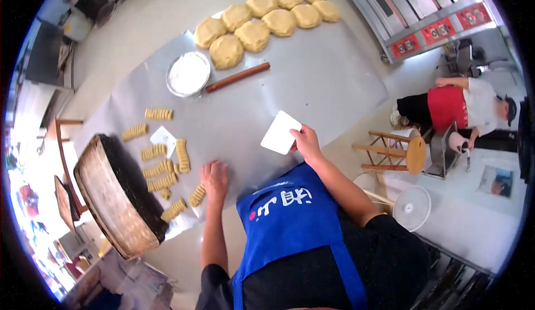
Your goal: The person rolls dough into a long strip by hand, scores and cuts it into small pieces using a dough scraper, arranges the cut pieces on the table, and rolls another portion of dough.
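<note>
My right hand (306, 143) grips one edge of a white flat scraper (280, 133) above the steel table (245, 109). On the table at its near left part rests my left hand (215, 177), fingers stretched out, beside a ridged dough roll (197, 195). Further left lie several more ridged dough rolls (159, 168), around a small white card (163, 137). A brown rolling pin (238, 77) lies next to a bowl of white powder (188, 74). Several round dough pieces (252, 35) stand in two rows at the far edge.
A large dark-sided tray (114, 198) sits at the table's left end. Ovens with red panels (437, 30) stand at the back right. A person in a red apron (447, 108) is at the right, near a wooden stool (414, 155) and a white fan (411, 208).
</note>
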Demonstrator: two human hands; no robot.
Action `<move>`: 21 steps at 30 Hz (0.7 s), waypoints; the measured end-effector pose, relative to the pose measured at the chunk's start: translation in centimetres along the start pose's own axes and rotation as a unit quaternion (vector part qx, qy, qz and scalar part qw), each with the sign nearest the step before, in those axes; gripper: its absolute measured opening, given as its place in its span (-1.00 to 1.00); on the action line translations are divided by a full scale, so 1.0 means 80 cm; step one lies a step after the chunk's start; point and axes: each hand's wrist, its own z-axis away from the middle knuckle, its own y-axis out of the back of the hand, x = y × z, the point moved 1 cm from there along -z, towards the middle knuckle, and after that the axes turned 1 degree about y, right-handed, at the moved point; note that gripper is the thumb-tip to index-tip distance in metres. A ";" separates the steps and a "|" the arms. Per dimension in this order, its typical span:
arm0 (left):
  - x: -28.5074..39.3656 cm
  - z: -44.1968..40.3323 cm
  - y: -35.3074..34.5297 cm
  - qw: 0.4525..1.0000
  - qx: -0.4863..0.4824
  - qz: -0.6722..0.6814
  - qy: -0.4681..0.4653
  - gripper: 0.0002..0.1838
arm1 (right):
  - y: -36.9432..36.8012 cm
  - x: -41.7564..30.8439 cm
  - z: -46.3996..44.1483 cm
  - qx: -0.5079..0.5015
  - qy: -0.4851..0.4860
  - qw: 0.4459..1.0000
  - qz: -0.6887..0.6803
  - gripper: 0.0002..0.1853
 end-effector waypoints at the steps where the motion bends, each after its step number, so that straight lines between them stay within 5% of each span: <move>1: 0.014 -0.010 -0.012 0.999 0.017 0.029 0.026 -0.74 | 0.012 0.006 -0.008 0.010 -0.009 1.000 -0.008 -0.70; 5: 0.088 -0.056 -0.079 0.997 0.007 0.039 0.059 -0.69 | 0.063 0.002 -0.051 -0.011 -0.034 0.999 -0.022 -0.66; 8: 0.139 -0.090 -0.144 0.985 -0.096 -0.045 0.139 -0.45 | 0.100 -0.024 -0.092 -0.120 -0.035 0.992 -0.027 -0.66; 10: 0.179 -0.103 -0.184 0.963 -0.141 -0.134 0.188 -0.07 | 0.135 -0.024 -0.125 -0.218 -0.047 0.974 0.039 -0.63; 12: 0.229 -0.124 -0.201 0.934 -0.193 -0.180 0.242 0.08 | 0.174 -0.020 -0.161 -0.219 0.025 0.968 0.117 -0.60; 13: 0.247 -0.134 -0.205 0.895 -0.251 -0.224 0.294 0.24 | 0.199 -0.003 -0.184 -0.145 0.188 0.939 0.247 -0.63; 16: 0.257 -0.143 -0.245 0.855 -0.248 -0.296 0.345 0.42 | 0.274 0.008 -0.253 -0.053 0.110 0.968 0.220 -0.57; 21: 0.237 -0.159 -0.260 0.823 -0.291 -0.280 0.400 0.55 | 0.367 -0.049 -0.363 0.014 0.163 0.957 0.241 -0.56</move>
